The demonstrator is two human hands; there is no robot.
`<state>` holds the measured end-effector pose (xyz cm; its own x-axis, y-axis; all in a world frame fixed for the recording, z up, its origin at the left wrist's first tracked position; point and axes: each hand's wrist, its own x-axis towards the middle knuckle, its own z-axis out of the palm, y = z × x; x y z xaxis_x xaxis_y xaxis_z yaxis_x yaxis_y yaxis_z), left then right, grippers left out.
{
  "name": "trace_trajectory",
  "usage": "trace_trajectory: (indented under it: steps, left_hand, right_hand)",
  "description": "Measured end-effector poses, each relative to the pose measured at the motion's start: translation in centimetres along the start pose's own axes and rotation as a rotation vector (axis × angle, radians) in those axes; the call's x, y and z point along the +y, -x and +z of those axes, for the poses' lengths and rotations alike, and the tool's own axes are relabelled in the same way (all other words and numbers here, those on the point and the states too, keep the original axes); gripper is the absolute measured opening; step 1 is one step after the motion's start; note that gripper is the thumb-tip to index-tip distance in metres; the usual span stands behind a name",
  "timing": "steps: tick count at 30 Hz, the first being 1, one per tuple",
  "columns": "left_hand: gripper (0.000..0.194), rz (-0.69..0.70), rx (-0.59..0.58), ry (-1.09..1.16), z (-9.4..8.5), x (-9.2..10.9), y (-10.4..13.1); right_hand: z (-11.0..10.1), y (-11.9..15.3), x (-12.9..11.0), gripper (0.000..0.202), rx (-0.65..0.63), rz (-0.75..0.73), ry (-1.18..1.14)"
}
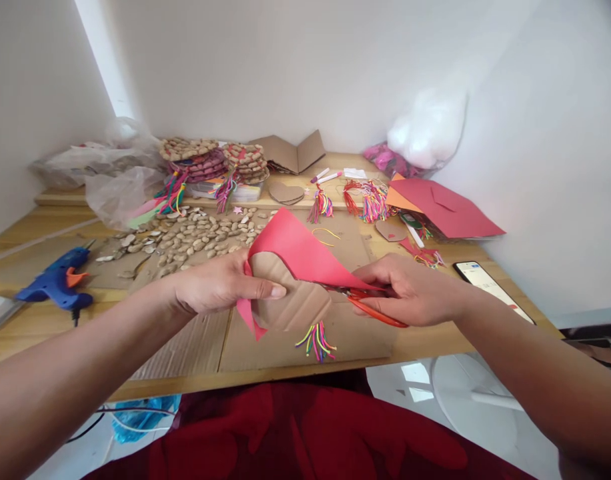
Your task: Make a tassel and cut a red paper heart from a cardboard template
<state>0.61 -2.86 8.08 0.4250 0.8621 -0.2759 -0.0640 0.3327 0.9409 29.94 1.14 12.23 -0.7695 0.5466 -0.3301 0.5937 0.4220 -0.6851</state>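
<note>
My left hand (233, 283) is closed on a cardboard heart (298, 303) with red paper (295, 243) behind it, thumb flat on the cardboard. In my right hand (405, 290) are scissors (375, 310) with orange-red handles. Their blades meet the red paper along the heart's right side, partly hidden by the paper. A strip of red paper hangs below my left hand. Colourful cord ends of a tassel (317, 343) show on the cardboard sheet (265, 350) beneath the heart.
Peanuts (195, 237) are spread behind my left hand. A blue glue gun (58, 277) lies at the left, a phone (493, 290) at the right. Peanut-covered stacks (245, 162), tassels (375, 200), red sheets (450, 203) and plastic bags (120, 190) sit farther back.
</note>
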Motion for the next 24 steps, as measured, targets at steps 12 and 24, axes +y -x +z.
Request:
trace_trajectory:
  steps: [12, 24]
  left_hand:
    - [0.012, -0.086, -0.179, -0.051, -0.26, 0.27, 0.10]
    - [0.012, -0.018, -0.194, -0.046, -0.35, -0.06, -0.09]
  right_hand:
    - [-0.46, -0.48, -0.42, 0.044, -0.044, -0.002, 0.025]
    - [-0.85, -1.02, -1.00, 0.039, -0.106, -0.010, 0.046]
